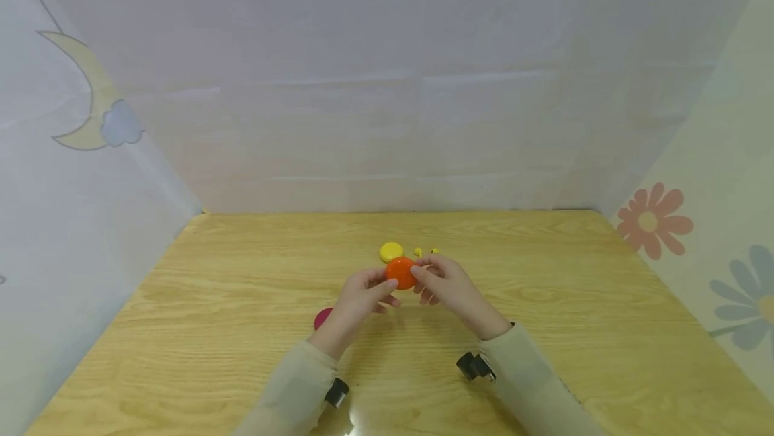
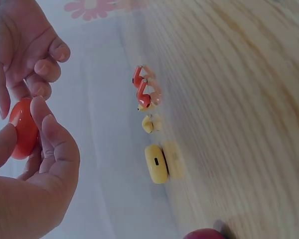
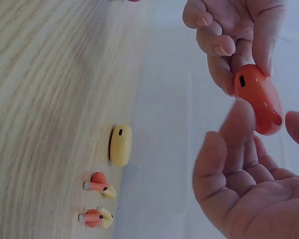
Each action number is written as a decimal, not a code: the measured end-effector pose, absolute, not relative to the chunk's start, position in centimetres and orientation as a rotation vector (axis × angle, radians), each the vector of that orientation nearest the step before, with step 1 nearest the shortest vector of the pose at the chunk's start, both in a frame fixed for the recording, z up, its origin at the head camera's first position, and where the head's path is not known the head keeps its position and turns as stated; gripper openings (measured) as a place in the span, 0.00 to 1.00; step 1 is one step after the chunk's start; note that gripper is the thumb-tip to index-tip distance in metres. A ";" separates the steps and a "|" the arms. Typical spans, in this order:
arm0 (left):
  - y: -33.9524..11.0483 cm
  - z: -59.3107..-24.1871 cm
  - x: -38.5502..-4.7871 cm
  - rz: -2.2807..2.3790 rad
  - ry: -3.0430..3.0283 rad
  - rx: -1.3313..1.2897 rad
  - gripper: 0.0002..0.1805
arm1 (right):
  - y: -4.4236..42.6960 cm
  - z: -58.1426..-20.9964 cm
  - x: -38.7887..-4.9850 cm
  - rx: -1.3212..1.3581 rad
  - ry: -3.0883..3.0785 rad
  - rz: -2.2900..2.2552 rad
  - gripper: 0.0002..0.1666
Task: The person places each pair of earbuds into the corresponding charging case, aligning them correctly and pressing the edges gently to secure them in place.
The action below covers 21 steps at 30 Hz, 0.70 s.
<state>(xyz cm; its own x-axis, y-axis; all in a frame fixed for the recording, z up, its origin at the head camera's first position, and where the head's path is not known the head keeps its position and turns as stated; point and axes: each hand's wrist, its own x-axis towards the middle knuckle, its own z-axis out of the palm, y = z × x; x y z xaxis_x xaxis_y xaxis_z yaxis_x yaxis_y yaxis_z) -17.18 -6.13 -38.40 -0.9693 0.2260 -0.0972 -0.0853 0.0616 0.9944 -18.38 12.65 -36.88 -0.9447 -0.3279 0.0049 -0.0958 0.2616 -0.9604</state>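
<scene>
A round orange case (image 1: 400,273) (image 2: 25,129) (image 3: 259,102) is held up above the table, its small dark port showing in the right wrist view. The left hand (image 1: 361,293) (image 2: 45,169) (image 3: 234,32) pinches it between thumb and fingers. Close at its other side is the right hand (image 1: 449,283) (image 2: 22,45) (image 3: 254,184), fingers loosely bent; the right wrist view shows a small gap between its thumb and the case. Two orange earbuds (image 2: 143,94) (image 3: 93,217) lie beside yellow earbuds (image 1: 418,252) (image 2: 148,123) (image 3: 105,217); the head view does not show the orange pair.
Beyond the hands, a round yellow case (image 1: 391,252) (image 2: 156,164) (image 3: 121,145) stands on the wooden table (image 1: 211,275). A magenta round thing (image 1: 323,318) (image 2: 204,234) is partly hidden by the left arm. Printed cloth walls (image 1: 375,120) enclose the table's back and sides.
</scene>
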 end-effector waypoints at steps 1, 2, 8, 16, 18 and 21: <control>-6.2 -38.4 -17.2 2.005 2.110 0.152 0.18 | 12.7 -36.9 -18.4 -0.401 2.338 -1.764 0.20; -6.2 -38.4 -17.1 2.006 2.110 0.159 0.18 | 12.7 -36.8 -18.4 -0.401 2.339 -1.775 0.21; -6.2 -38.5 -17.0 2.019 2.110 0.184 0.17 | 12.3 -36.7 -18.4 -0.416 2.353 -1.811 0.19; -6.1 -38.1 -16.6 2.026 2.150 0.213 0.18 | 11.7 -37.3 -18.5 -0.471 2.415 -1.850 0.17; -6.1 -37.9 -16.6 2.023 2.157 0.214 0.18 | 11.6 -37.4 -18.5 -0.465 2.421 -1.860 0.17; -6.1 -37.8 -16.6 2.015 2.169 0.211 0.18 | 11.4 -37.5 -18.6 -0.453 2.429 -1.883 0.17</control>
<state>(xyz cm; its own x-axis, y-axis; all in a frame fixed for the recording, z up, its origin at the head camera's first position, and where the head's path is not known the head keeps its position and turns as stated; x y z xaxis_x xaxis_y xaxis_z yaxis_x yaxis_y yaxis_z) -16.58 -6.06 -37.83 -0.9749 0.2203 -0.0308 -0.0145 0.0751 0.9971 -18.56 11.38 -37.48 -0.9568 -0.2492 0.1496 -0.2070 0.2231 -0.9526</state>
